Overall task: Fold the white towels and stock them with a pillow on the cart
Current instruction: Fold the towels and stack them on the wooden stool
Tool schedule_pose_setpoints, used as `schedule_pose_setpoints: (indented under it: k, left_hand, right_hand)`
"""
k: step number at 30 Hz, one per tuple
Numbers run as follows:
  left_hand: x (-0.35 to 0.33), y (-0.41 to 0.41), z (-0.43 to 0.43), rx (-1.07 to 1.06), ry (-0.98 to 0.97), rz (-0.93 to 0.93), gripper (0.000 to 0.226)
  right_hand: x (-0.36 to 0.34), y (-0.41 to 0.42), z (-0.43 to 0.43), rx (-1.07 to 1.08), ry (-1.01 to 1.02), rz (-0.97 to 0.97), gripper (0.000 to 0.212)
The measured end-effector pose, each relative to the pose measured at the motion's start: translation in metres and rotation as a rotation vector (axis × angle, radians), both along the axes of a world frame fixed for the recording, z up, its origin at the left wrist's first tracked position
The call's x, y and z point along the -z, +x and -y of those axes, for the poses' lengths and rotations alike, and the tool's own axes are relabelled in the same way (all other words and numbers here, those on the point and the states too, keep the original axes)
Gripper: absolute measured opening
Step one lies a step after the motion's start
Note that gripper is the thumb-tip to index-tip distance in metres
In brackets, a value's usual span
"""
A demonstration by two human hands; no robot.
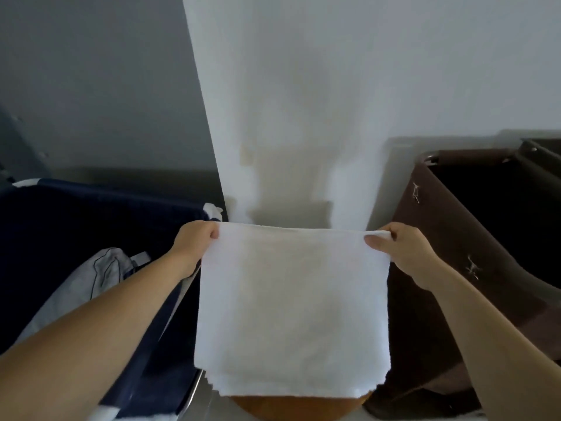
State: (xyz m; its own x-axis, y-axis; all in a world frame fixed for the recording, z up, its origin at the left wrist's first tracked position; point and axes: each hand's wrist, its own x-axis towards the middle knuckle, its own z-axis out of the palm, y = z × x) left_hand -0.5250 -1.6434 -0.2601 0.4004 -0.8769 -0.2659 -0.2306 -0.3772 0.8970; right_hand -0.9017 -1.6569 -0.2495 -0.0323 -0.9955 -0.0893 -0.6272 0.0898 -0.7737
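Between the fingers of the left hand (194,241) and the right hand (394,247) hangs a soft white cloth towel (291,308), and each hand pinches one top corner with thumb and curled fingers so it hangs flat and looks folded over once. Below the fingers sits a round brown wooden seat (300,405), with a dark blue cloth bin (76,214) left of them and a brown cloth bin (449,214) right of them. I think the folding is only partly done, and no pillow or finished pile shows, so most of the job is left.
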Motion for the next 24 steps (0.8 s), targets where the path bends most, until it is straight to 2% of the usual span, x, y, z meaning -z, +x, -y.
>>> schedule_pose_setpoints:
  k: [1, 5, 8, 11, 14, 16, 18, 21, 24]
  left_hand:
    - [0.010, -0.003, 0.028, -0.021, 0.014, 0.026, 0.004]
    - [0.063, -0.011, 0.117, -0.024, 0.051, 0.139, 0.027]
    - [0.119, -0.015, 0.165, -0.035, 0.164, 0.269, 0.028]
    - [0.169, -0.019, 0.193, -0.034, 0.242, 0.316, 0.031]
    - [0.201, -0.022, 0.200, -0.038, 0.285, 0.333, 0.031]
    - [0.213, -0.023, 0.197, -0.050, 0.292, 0.310, 0.030]
    - [0.212, -0.027, 0.190, -0.046, 0.290, 0.260, 0.033]
    - [0.203, -0.029, 0.182, 0.025, 0.235, 0.226, 0.051]
    - [0.197, -0.019, 0.178, 0.050, 0.204, 0.169, 0.048]
  right_hand:
    - [0.008, 0.000, 0.030, 0.003, 0.013, 0.032, 0.025]
    - [0.056, 0.007, 0.120, 0.087, 0.070, 0.169, 0.019]
    - [0.109, 0.014, 0.168, 0.169, 0.149, 0.248, 0.020]
    - [0.161, 0.017, 0.194, 0.253, 0.180, 0.277, 0.021]
    - [0.196, 0.017, 0.201, 0.326, 0.222, 0.255, 0.021]
    - [0.207, 0.017, 0.197, 0.358, 0.241, 0.238, 0.029]
    - [0.207, 0.017, 0.195, 0.382, 0.239, 0.210, 0.037]
    - [0.200, 0.022, 0.196, 0.377, 0.176, 0.180, 0.045]
    - [0.190, 0.030, 0.195, 0.373, 0.150, 0.198, 0.043]
